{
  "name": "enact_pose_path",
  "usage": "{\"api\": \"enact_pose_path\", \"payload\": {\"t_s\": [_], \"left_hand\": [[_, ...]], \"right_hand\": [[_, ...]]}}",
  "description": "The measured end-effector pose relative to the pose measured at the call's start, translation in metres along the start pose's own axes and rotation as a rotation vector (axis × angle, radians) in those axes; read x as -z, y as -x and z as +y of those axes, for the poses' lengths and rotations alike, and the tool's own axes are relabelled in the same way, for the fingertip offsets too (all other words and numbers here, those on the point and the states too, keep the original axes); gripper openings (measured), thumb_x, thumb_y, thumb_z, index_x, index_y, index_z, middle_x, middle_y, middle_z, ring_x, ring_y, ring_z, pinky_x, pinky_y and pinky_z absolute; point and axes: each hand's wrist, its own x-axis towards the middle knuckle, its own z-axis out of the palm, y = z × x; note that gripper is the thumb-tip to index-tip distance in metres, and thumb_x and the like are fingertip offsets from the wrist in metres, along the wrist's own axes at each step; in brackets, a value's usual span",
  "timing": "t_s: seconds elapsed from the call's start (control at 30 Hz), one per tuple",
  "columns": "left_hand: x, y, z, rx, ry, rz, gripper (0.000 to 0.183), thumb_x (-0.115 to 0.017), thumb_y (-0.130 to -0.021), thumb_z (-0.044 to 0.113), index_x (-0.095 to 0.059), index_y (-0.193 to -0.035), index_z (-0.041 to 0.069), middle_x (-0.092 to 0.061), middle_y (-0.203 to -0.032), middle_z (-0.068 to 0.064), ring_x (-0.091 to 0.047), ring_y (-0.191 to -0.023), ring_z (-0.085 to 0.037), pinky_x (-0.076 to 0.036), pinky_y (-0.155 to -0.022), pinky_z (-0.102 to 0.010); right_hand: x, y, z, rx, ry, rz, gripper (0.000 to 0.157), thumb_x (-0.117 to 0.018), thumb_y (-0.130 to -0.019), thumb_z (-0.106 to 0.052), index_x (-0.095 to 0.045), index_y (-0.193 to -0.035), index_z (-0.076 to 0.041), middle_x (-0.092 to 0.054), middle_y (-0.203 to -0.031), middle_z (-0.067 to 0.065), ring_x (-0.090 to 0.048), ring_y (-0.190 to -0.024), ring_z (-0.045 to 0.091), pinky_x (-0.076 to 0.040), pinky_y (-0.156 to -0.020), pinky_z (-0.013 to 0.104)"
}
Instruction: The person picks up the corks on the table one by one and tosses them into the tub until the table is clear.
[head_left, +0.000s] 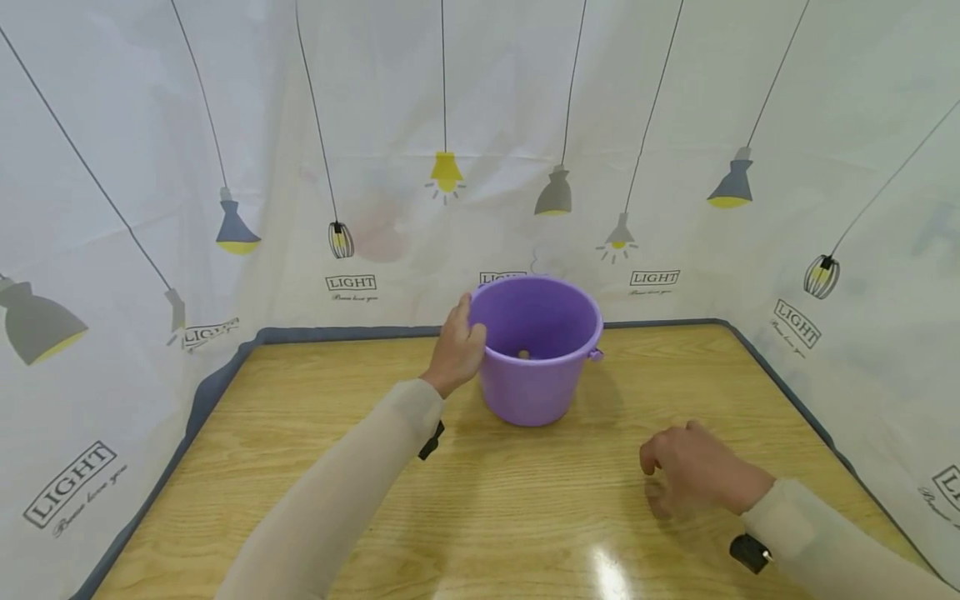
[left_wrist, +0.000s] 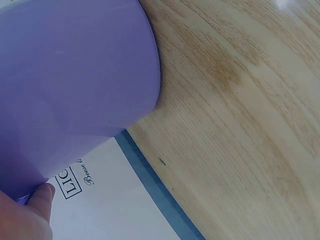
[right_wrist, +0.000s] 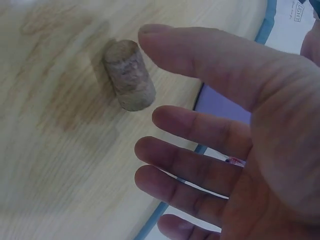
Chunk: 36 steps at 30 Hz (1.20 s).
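A purple bucket [head_left: 532, 396] stands upright toward the back of the table. My left hand [head_left: 456, 350] holds its left rim, the thumb at the rim; one fingertip [left_wrist: 44, 192] shows against the bucket's outside in the left wrist view. Inside, at the bottom, lies a small tan object [head_left: 523, 354], too small to make out. My right hand [head_left: 693, 467] is over the table to the right of the bucket. In the right wrist view a cork [right_wrist: 130, 75] is on the table just off the thumb tip, apart from the spread fingers. The head view hides this cork.
The wooden table [head_left: 337, 367] has a dark blue border along its back and sides. A white cloth [head_left: 495, 100] printed with hanging lamps surrounds it at the back and sides. A small handle knob [head_left: 596, 355] juts from the bucket's right side.
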Motion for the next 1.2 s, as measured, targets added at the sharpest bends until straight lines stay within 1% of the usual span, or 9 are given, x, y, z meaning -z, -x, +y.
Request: {"api": "enact_pose_path", "payload": {"t_s": [0.2, 0.33, 0.43, 0.53, 0.67, 0.73, 0.83, 1.03, 1.2], "left_hand": [[0.0, 0.001, 0.001, -0.011, -0.011, 0.007, 0.068, -0.035, -0.1, 0.018, -0.016, -0.163, 0.002, -0.032, -0.163, -0.02, -0.03, -0.151, -0.032, -0.023, -0.124, -0.045], [0.001, 0.001, 0.001, -0.011, -0.009, 0.01, 0.068, -0.035, -0.1, 0.017, -0.016, -0.163, 0.002, -0.032, -0.162, -0.02, -0.031, -0.15, -0.033, -0.023, -0.124, -0.046], [0.0, 0.001, 0.001, -0.012, -0.006, 0.01, 0.068, -0.034, -0.1, 0.017, -0.016, -0.163, 0.002, -0.032, -0.162, -0.021, -0.031, -0.15, -0.033, -0.024, -0.124, -0.046], [0.0, 0.0, 0.0, -0.012, -0.005, 0.011, 0.068, -0.035, -0.099, 0.018, -0.016, -0.163, 0.002, -0.032, -0.162, -0.021, -0.031, -0.15, -0.033, -0.024, -0.124, -0.046], [0.0, 0.0, 0.001, -0.019, -0.009, 0.016, 0.068, -0.035, -0.099, 0.017, -0.017, -0.163, 0.001, -0.032, -0.162, -0.021, -0.031, -0.15, -0.034, -0.024, -0.124, -0.046], [-0.001, 0.0, 0.001, -0.022, -0.01, 0.018, 0.068, -0.035, -0.099, 0.017, -0.018, -0.163, 0.0, -0.032, -0.162, -0.021, -0.031, -0.15, -0.034, -0.023, -0.124, -0.046], [-0.001, -0.001, 0.001, -0.022, -0.007, 0.021, 0.069, -0.035, -0.098, 0.017, -0.018, -0.163, 0.0, -0.032, -0.162, -0.021, -0.03, -0.15, -0.034, -0.023, -0.124, -0.047], [-0.001, 0.0, 0.0, -0.018, 0.002, 0.017, 0.069, -0.036, -0.098, 0.017, -0.017, -0.163, 0.001, -0.03, -0.164, -0.021, -0.029, -0.151, -0.034, -0.022, -0.124, -0.047], [0.0, 0.001, 0.001, -0.011, 0.003, 0.006, 0.069, -0.035, -0.099, 0.017, -0.015, -0.163, 0.001, -0.029, -0.164, -0.02, -0.029, -0.151, -0.033, -0.022, -0.124, -0.047]], "right_hand": [[-0.004, 0.002, -0.002, 0.029, -0.001, 0.009, 0.022, -0.084, -0.066, -0.023, -0.065, -0.076, -0.023, -0.065, -0.076, -0.014, -0.042, -0.061, 0.002, -0.035, -0.063, 0.035], [-0.006, 0.003, -0.004, 0.042, 0.001, 0.025, 0.023, -0.082, -0.065, -0.018, -0.062, -0.073, -0.024, -0.059, -0.071, -0.017, -0.036, -0.058, 0.002, -0.031, -0.062, 0.032], [-0.009, 0.003, -0.003, 0.051, -0.004, 0.037, 0.024, -0.081, -0.064, -0.014, -0.061, -0.071, -0.026, -0.056, -0.068, -0.019, -0.035, -0.058, 0.002, -0.033, -0.063, 0.034], [-0.012, 0.004, -0.004, 0.053, -0.011, 0.042, 0.027, -0.081, -0.063, -0.011, -0.059, -0.07, -0.026, -0.053, -0.066, -0.02, -0.035, -0.059, 0.002, -0.031, -0.064, 0.036], [-0.015, 0.004, -0.004, 0.051, -0.001, 0.05, 0.029, -0.082, -0.063, -0.01, -0.058, -0.069, -0.027, -0.049, -0.065, -0.02, -0.035, -0.058, 0.002, -0.028, -0.063, 0.034], [-0.015, 0.004, -0.004, 0.053, 0.006, 0.058, 0.029, -0.082, -0.063, -0.011, -0.059, -0.07, -0.027, -0.05, -0.065, -0.02, -0.036, -0.059, 0.001, -0.029, -0.063, 0.034], [-0.015, 0.003, -0.003, 0.062, 0.007, 0.068, 0.027, -0.081, -0.066, -0.011, -0.059, -0.069, -0.027, -0.049, -0.064, -0.02, -0.035, -0.058, 0.001, -0.029, -0.062, 0.033], [-0.013, 0.002, -0.004, 0.067, 0.007, 0.103, 0.027, -0.077, -0.071, -0.012, -0.056, -0.065, -0.027, -0.043, -0.06, -0.021, -0.03, -0.054, 0.0, -0.024, -0.058, 0.028], [-0.011, 0.002, -0.006, 0.036, 0.0, 0.114, 0.025, -0.077, -0.072, -0.012, -0.058, -0.066, -0.027, -0.045, -0.06, -0.021, -0.031, -0.053, 0.001, -0.027, -0.059, 0.028]]}}
